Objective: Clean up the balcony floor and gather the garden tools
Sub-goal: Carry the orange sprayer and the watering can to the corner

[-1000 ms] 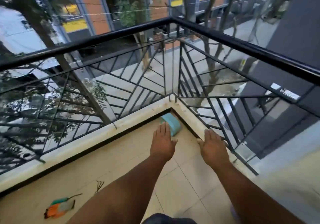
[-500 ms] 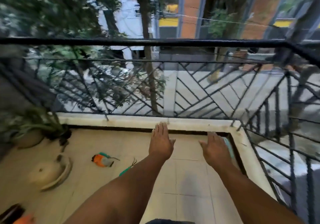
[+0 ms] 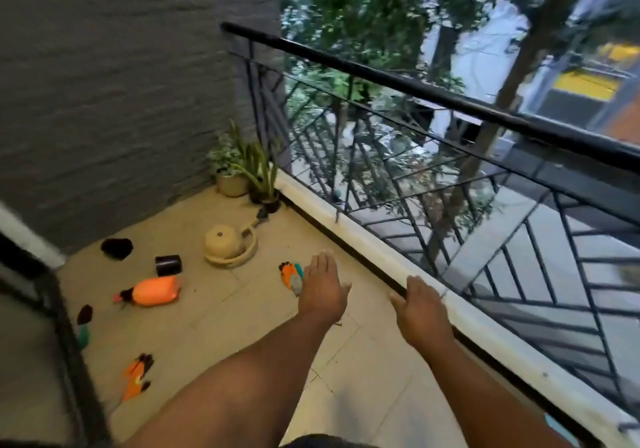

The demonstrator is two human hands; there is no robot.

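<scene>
Right now both hands are held out flat over the balcony floor [image 3: 214, 316], fingers straight, and they hold nothing. The left hand [image 3: 323, 288] is the nearer 1 to the small orange and green garden tool [image 3: 290, 274], which lies just beside its fingertips, a bit to the left. That tool's long way seems to run away from the person, but it is blurry and partly hidden. The right hand [image 3: 420, 312] hangs by the white ledge [image 3: 381, 257], farther from the tool. More things lie well apart to the left: an orange spray bottle [image 3: 152, 291] on its side and a tan watering can [image 3: 228, 245].
</scene>
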